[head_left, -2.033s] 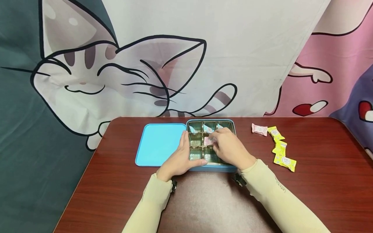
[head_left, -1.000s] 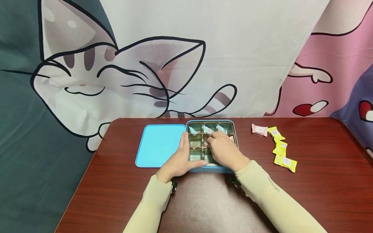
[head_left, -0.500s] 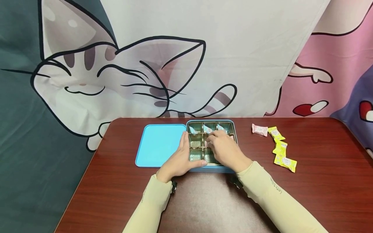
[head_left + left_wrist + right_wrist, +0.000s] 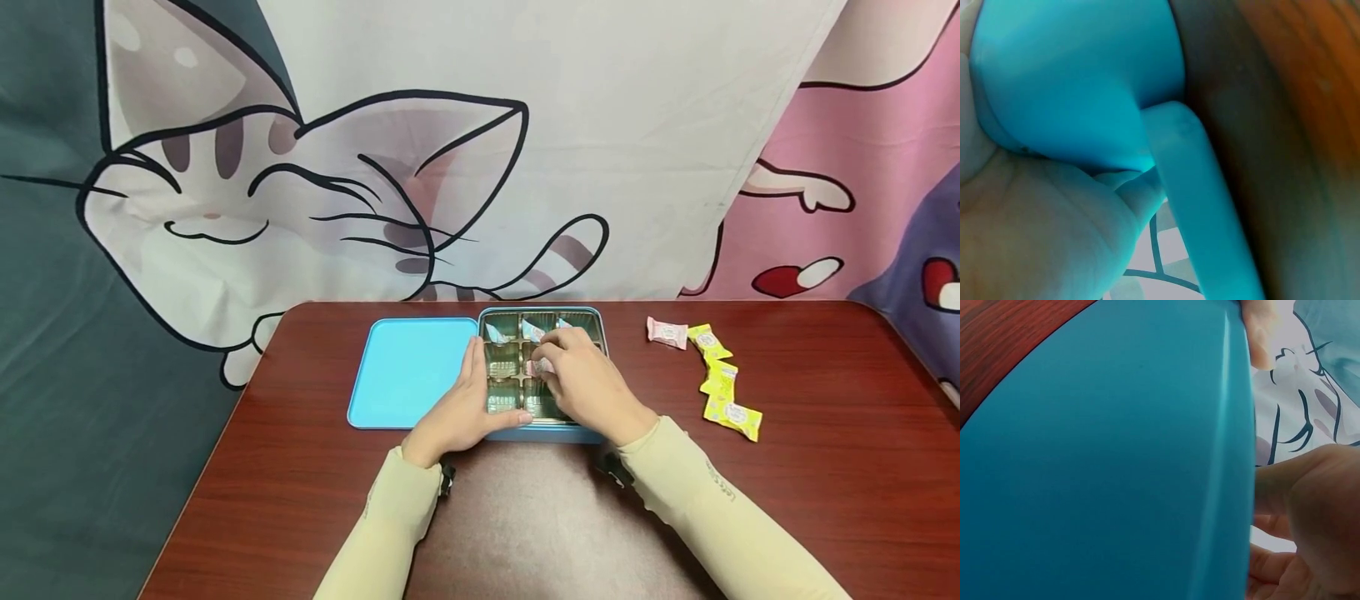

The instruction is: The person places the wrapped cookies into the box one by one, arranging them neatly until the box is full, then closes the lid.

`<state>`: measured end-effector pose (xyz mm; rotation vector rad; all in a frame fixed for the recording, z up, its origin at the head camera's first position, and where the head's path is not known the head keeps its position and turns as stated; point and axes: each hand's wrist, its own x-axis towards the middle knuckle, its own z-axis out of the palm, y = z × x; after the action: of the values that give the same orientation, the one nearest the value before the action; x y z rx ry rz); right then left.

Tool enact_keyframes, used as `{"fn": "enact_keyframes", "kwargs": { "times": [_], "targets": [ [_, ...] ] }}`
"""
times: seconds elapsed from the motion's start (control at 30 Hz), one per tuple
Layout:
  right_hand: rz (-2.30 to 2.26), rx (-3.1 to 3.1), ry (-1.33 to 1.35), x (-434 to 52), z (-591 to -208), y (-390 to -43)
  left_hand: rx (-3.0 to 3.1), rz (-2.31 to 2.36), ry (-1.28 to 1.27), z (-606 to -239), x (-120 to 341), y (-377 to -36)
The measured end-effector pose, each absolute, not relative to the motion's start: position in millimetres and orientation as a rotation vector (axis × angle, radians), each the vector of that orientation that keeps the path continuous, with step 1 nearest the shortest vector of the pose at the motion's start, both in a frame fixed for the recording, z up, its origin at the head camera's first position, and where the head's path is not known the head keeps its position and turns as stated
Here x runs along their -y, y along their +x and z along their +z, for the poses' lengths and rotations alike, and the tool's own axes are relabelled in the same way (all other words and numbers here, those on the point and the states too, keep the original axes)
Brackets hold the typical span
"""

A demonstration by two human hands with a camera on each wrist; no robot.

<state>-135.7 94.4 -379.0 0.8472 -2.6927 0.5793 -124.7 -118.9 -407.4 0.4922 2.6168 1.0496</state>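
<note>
An open blue tin holds a gold tray of compartments. Two blue-wrapped candies show in its back row. My right hand hovers over the tray, and its curled fingers pinch a pink wrapped candy at the middle compartment. My left hand rests flat along the tin's left edge, with the thumb on the front rim. In the left wrist view my palm presses against the blue tin. The right wrist view is filled by the tin's wall, with my fingers beside it.
The tin's blue lid lies flat just left of the tin. To the right on the brown table lie one pink candy and three yellow ones in a loose line. A cartoon-cat curtain hangs behind.
My right hand shifted left over the tray, then back right a little; the pink candy shows at its fingertips again. The left hand has stayed put.
</note>
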Motion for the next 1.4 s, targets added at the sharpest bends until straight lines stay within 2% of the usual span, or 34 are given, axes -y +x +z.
{"fn": "enact_keyframes", "kwargs": {
  "times": [0.27, 0.53, 1.4],
  "targets": [
    [0.582, 2.659, 0.845, -102.1, -377.0, -134.9, -2.624, 1.046, 0.491, -408.0, 118.9, -125.3],
    [0.616, 2.723, 0.688, -116.1, -371.4, -132.9, -2.627, 1.039, 0.482, -407.5, 119.2, -124.9],
    [0.872, 2.7, 0.447, -156.2, -380.0, -136.8, -2.618, 1.027, 0.47, -407.9, 118.7, -123.9]
  ]
}}
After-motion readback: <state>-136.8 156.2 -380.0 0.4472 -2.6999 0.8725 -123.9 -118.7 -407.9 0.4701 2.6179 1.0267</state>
